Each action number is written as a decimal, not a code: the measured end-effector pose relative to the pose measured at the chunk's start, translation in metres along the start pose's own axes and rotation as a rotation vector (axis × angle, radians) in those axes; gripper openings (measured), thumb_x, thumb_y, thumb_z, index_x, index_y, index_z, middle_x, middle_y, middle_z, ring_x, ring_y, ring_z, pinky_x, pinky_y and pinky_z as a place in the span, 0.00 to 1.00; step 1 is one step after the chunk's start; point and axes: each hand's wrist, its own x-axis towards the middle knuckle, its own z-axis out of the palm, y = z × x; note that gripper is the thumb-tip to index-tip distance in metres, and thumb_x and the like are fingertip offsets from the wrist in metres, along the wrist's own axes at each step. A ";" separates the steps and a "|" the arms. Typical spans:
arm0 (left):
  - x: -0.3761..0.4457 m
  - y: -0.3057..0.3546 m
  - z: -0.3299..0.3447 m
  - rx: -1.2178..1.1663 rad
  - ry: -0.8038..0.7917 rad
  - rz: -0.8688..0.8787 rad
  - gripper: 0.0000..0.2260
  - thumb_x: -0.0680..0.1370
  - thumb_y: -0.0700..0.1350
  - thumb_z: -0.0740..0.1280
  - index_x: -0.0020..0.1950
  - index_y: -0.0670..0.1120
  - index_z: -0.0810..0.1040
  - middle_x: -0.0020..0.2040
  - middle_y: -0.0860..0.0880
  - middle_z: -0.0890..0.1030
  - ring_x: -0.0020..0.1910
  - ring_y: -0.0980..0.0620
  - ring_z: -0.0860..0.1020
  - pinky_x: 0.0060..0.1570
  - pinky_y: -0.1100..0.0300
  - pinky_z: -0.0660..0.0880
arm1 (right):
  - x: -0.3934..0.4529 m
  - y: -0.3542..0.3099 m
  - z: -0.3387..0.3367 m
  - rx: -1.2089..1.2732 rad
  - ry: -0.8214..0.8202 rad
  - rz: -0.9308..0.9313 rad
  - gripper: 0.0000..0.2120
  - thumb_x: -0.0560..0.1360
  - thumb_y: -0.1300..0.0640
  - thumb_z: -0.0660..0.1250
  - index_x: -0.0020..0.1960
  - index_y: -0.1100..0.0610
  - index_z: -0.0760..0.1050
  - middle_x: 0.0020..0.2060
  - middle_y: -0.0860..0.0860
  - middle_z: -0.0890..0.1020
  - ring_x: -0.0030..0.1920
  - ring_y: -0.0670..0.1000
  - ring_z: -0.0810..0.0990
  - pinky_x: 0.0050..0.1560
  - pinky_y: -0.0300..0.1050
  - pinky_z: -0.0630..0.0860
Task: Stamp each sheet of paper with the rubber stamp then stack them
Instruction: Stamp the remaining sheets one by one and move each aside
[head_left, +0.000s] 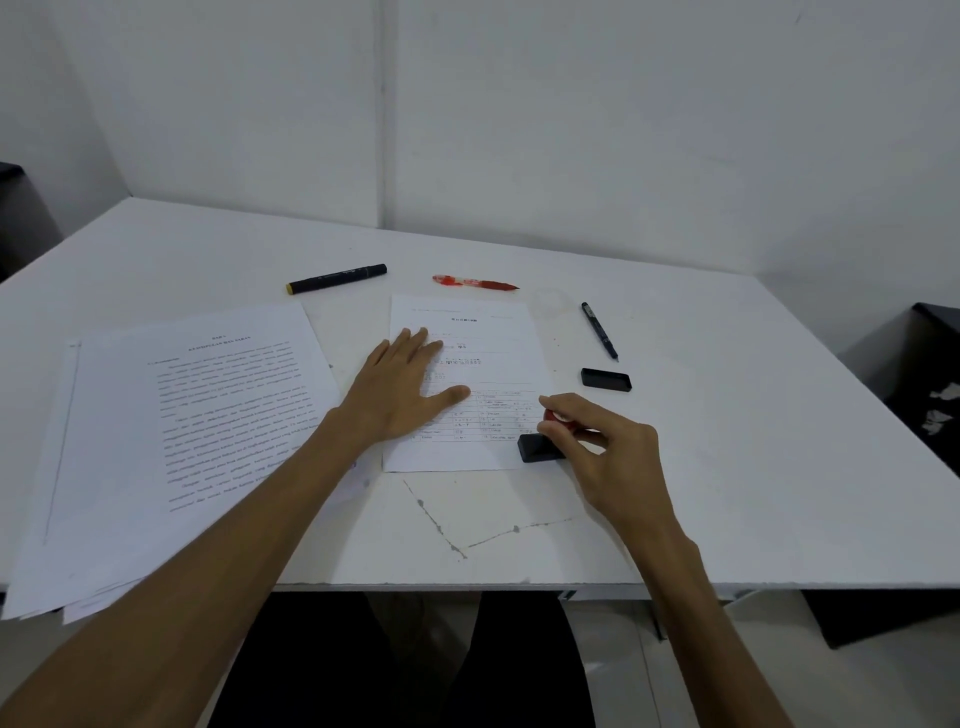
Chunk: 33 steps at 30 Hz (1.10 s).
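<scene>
right hand (602, 447) pinches the rubber stamp (543, 446) at the printed sheet (483, 384)'s near right corner; left hand (402, 389) lies flat on the sheet, left of the grip.

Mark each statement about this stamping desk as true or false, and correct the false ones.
1. The left hand lies flat on the small sheet. True.
2. The right hand grips a red pen. False: it grips the rubber stamp; the red pen lies beyond the sheet.
3. The stamp sits at the sheet's lower right corner. True.
4. The paper stack lies right of the small sheet. False: left.
</scene>
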 end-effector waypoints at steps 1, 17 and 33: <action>0.001 0.000 0.000 -0.003 0.000 0.000 0.41 0.74 0.73 0.51 0.79 0.49 0.53 0.80 0.49 0.49 0.78 0.52 0.46 0.76 0.52 0.44 | 0.000 0.000 0.000 -0.004 0.000 0.001 0.15 0.74 0.56 0.74 0.60 0.54 0.83 0.54 0.40 0.83 0.52 0.37 0.82 0.56 0.29 0.77; 0.000 0.001 -0.001 -0.006 -0.018 -0.014 0.41 0.73 0.73 0.51 0.79 0.50 0.53 0.80 0.50 0.49 0.78 0.52 0.46 0.76 0.51 0.44 | -0.003 -0.011 0.001 -0.135 -0.064 0.015 0.15 0.78 0.56 0.69 0.65 0.53 0.78 0.58 0.46 0.82 0.55 0.45 0.81 0.60 0.37 0.77; -0.001 0.014 -0.004 -0.014 -0.024 -0.207 0.42 0.71 0.76 0.49 0.79 0.54 0.52 0.80 0.42 0.44 0.78 0.43 0.41 0.75 0.48 0.41 | 0.030 -0.023 -0.005 0.178 0.158 0.163 0.14 0.78 0.60 0.71 0.62 0.52 0.81 0.54 0.46 0.83 0.52 0.40 0.81 0.49 0.25 0.74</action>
